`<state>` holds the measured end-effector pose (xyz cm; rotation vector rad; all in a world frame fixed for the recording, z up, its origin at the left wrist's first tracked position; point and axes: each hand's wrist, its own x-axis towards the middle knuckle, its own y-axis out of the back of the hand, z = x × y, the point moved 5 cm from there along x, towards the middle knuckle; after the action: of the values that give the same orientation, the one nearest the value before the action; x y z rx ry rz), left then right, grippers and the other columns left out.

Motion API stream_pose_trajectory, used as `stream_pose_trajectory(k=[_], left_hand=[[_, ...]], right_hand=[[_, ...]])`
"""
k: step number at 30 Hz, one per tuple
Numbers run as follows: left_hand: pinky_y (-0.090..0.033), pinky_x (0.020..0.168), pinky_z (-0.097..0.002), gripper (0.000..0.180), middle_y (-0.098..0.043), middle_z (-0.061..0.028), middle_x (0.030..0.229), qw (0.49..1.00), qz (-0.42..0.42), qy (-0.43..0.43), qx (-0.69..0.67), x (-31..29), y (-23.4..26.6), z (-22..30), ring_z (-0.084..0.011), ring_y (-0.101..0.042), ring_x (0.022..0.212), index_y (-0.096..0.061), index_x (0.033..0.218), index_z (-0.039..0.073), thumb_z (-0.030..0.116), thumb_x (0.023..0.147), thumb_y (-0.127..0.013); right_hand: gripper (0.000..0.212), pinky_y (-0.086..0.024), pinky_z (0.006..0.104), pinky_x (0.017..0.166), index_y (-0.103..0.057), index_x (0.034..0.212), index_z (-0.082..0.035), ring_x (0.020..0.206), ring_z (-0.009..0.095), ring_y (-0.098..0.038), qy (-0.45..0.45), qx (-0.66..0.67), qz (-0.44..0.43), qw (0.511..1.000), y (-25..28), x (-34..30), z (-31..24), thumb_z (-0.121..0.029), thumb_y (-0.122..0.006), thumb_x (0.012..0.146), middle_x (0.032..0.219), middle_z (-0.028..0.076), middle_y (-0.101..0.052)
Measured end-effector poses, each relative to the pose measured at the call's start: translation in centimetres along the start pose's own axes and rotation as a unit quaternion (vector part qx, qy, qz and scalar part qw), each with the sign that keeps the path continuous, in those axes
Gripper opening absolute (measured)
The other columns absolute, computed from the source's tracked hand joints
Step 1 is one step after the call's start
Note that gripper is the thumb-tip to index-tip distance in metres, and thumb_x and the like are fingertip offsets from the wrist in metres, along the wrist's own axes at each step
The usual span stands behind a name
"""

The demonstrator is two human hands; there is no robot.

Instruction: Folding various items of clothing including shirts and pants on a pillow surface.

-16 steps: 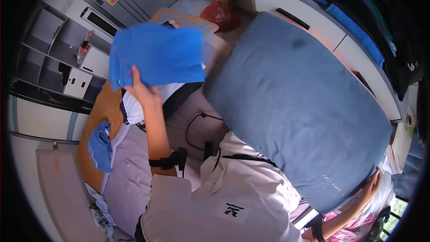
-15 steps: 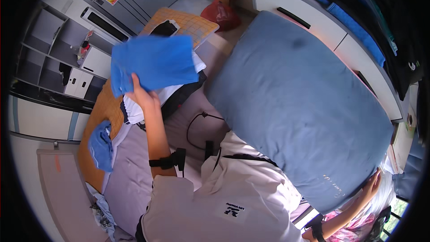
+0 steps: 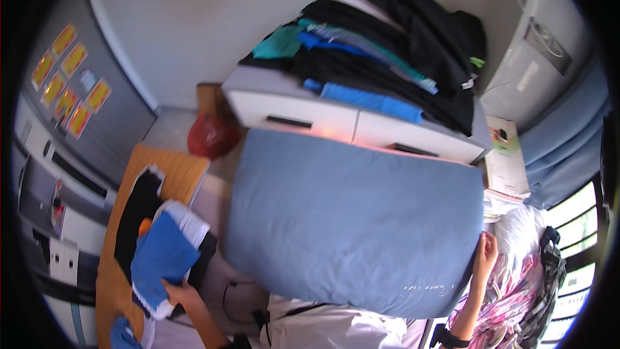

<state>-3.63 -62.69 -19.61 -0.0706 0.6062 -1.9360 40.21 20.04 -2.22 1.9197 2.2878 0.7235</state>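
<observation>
A folded blue garment (image 3: pixel 165 255) lies on a pile of white and dark clothes at the lower left. My left hand (image 3: pixel 181 292) pinches its near edge, the thumb on top. Across my lap rests a large grey-blue padded cushion (image 3: pixel 355 220), bare on top. Its right edge is gripped by my right hand (image 3: pixel 485 255), the fingers curled in. Beside the blue garment are a black garment (image 3: pixel 139 216) and a white one (image 3: pixel 184 220), with a bit of orange showing between.
An orange checked mat (image 3: pixel 119 265) lies under the pile. Ahead stands a white drawer cabinet (image 3: pixel 290 113) heaped with dark clothes (image 3: pixel 400 32). A red bag (image 3: pixel 212 137) sits on the floor. At right are a white box (image 3: pixel 507 168) and pink patterned fabric (image 3: pixel 516 278).
My left hand has brought the blue garment down onto the pile. My view has turned toward the cabinet. The right hand remains at the cushion's edge.
</observation>
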Motion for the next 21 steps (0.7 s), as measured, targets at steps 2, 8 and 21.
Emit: stream_pose_trajectory(k=[2,8,21], left_hand=[[-0.056,0.103,-0.051,0.049,-0.049,-0.026,0.142,0.994,-0.076,0.074,-0.03,-5.0,-3.0,-2.0,-0.0421,-0.059,0.119,-0.046,0.136,-0.01,0.011,0.095,-0.064],[-0.056,0.107,-0.0478,0.04,-0.057,-0.0265,0.134,0.942,-0.235,0.186,-0.149,-13.5,-12.4,-1.6,-0.0379,-0.061,0.122,-0.042,0.138,-0.015,0.005,0.103,-0.047],[-0.055,0.078,-0.0363,0.028,-0.074,-0.0128,0.093,0.607,-0.678,-0.365,0.198,-39.2,-55.3,-0.6,-0.0233,-0.07,0.083,-0.071,0.105,-0.002,0.025,0.1,-0.067]], right_hand=[[0.021,-0.026,0.0215,0.054,-0.065,0.114,-0.001,0.062,0.002,-0.035,-0.024,0.015,0.017,0.999,-0.3,-0.5,-0.9,-0.02,-0.059,0.106,0.07,-0.007,-0.046],[0.021,-0.029,0.0235,0.055,-0.064,0.11,0.001,0.062,0.004,-0.036,-0.01,-0.047,0.045,0.998,-0.8,-0.9,-2.8,-0.019,-0.057,0.106,0.069,-0.004,-0.047],[0.041,-0.046,0.0348,0.073,-0.06,0.1,0.01,0.075,0.021,-0.054,-0.028,-0.118,0.069,0.99,-1.0,-1.2,-0.6,-0.028,-0.048,0.109,0.081,0.016,-0.063]])
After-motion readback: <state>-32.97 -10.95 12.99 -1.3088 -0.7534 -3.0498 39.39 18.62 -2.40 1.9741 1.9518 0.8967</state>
